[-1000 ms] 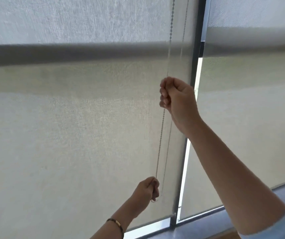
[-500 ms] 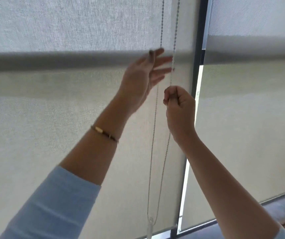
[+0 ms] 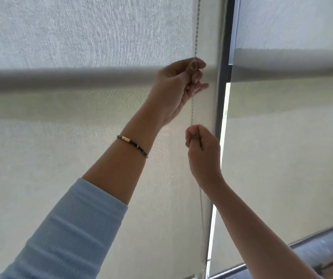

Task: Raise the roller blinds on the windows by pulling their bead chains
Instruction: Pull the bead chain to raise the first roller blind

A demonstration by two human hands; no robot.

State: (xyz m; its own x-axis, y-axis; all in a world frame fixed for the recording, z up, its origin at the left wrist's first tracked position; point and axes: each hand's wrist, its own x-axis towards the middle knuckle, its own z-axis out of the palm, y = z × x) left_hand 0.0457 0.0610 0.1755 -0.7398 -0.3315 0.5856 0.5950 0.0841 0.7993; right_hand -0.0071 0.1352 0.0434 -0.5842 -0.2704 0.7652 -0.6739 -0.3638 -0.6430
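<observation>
A pale fabric roller blind point(image 3: 81, 158) covers the left window and hangs almost to the sill. Its bead chain point(image 3: 195, 37) runs down along the blind's right edge. My left hand point(image 3: 179, 87), with a bracelet on the wrist, is raised high and its fingers are closed on the chain. My right hand point(image 3: 202, 150) is a fist gripping the chain a short way below the left hand. Below the right hand the chain point(image 3: 201, 218) hangs down to the blind's bottom. A second roller blind point(image 3: 292, 148) covers the right window.
A dark vertical window frame post point(image 3: 221, 97) stands between the two blinds, just right of the chain. A strip of daylight point(image 3: 214, 228) shows beside it. The grey window sill point(image 3: 322, 248) runs along the lower right.
My left hand let go of the chain low down, rose above my right hand and closed on the chain there. My right hand moved down a little, still gripping the chain.
</observation>
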